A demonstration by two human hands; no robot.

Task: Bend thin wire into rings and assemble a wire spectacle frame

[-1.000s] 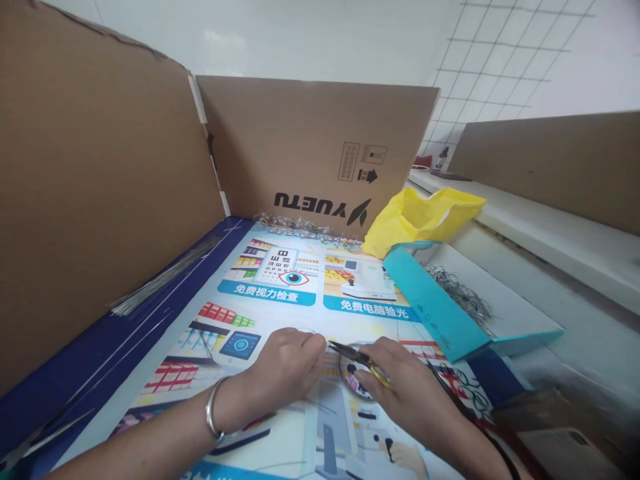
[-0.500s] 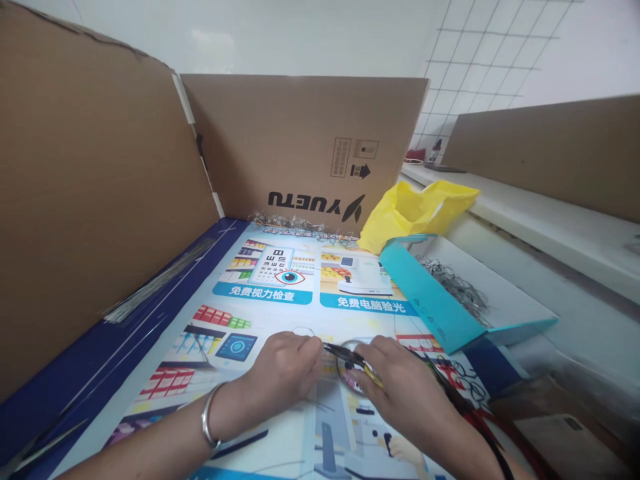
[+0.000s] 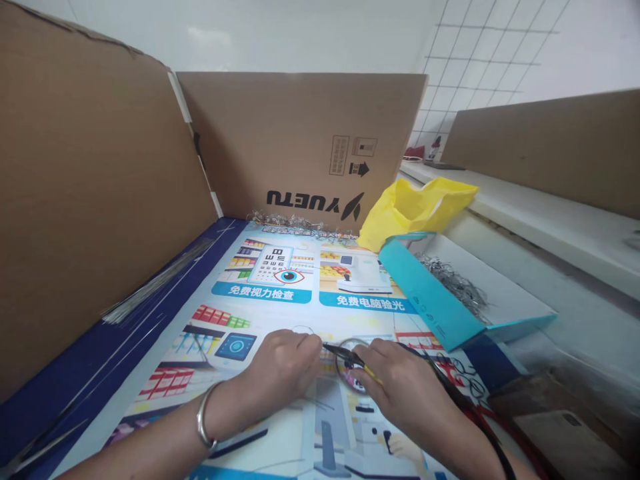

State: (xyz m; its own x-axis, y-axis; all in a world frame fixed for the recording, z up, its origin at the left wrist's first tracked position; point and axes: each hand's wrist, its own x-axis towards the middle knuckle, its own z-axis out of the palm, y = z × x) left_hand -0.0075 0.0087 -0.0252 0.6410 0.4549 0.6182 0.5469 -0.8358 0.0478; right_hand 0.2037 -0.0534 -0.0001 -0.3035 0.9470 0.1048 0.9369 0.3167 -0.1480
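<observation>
One pair of pliers [image 3: 346, 354] is grasped in the right hand [image 3: 403, 377], its tips at the fingertips of the left hand [image 3: 287, 365], which is clenched around a thin wire [image 3: 303, 327] that curves out just beyond its knuckles. Both hands are above a printed poster [image 3: 280, 321], with a round dish [image 3: 339, 375] beneath the pliers. Toward the right stand a turquoise box [image 3: 425, 293] holding tangled wires [image 3: 457, 283] and a yellow bag [image 3: 420, 212], while straight wires [image 3: 155, 285] lie at the left beside cardboard [image 3: 95, 180].
</observation>
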